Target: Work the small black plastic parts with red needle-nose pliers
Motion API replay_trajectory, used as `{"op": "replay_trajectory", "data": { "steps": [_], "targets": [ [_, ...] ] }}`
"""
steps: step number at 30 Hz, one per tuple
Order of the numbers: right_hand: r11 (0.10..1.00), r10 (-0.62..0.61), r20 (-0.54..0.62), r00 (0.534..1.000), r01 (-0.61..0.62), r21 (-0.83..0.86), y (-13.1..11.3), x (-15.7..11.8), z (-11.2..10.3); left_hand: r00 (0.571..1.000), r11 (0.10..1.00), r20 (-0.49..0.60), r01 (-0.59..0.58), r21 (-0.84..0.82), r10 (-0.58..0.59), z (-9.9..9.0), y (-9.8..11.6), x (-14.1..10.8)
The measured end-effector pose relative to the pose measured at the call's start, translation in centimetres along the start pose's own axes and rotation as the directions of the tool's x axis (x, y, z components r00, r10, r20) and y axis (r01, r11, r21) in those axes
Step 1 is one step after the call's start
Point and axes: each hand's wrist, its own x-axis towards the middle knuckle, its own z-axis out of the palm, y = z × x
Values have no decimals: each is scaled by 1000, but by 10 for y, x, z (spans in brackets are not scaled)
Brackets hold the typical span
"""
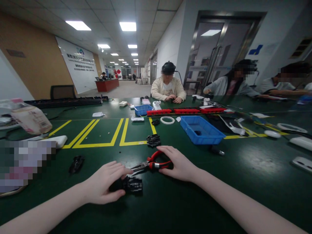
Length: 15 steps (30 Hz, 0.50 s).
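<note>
My right hand is wrapped round the red and black handles of the needle-nose pliers. The jaws of the pliers point left and look slightly apart, near the fingertips of my left hand. Under and between the fingers of my left hand is a black plastic part, its right end showing and its left end hidden by the hand. Beyond the pliers lies another black part, and a third one rests on the green table to the left of my left hand.
A blue tray with a small dark item stands beyond my right hand. Farther off are a white ring, red strips and a smaller blue bin. A bottle is at the left. People sit across the table.
</note>
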Motion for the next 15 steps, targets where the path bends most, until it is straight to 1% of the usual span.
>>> {"op": "replay_trajectory", "data": {
  "steps": [4, 6, 8, 10, 12, 15],
  "targets": [
    [994, 57, 31, 998, -60, 97, 5, 0, 1, 991, 991, -53, -122, 49, 124, 4, 0, -4],
    [984, 80, 29, 996, -84, 156, 5, 0, 0, 987, 989, -91, -122, 83, 129, 5, 3, -5],
    [967, 106, 24, 994, -109, 229, 6, 0, 0, 992, 995, -108, -56, 81, 65, 6, 6, -4],
    [940, 136, 14, 991, -134, 313, 8, 0, 1, 994, 998, -100, 44, 47, -39, 7, 10, -1],
    [904, 167, -3, 986, -152, 399, 9, 0, 4, 988, 991, -82, 136, 16, -134, 7, 13, 3],
    [849, 213, -54, 976, -157, 504, 10, 0, 10, 977, 979, -62, 205, -7, -205, 8, 17, 5]
  ]
}}
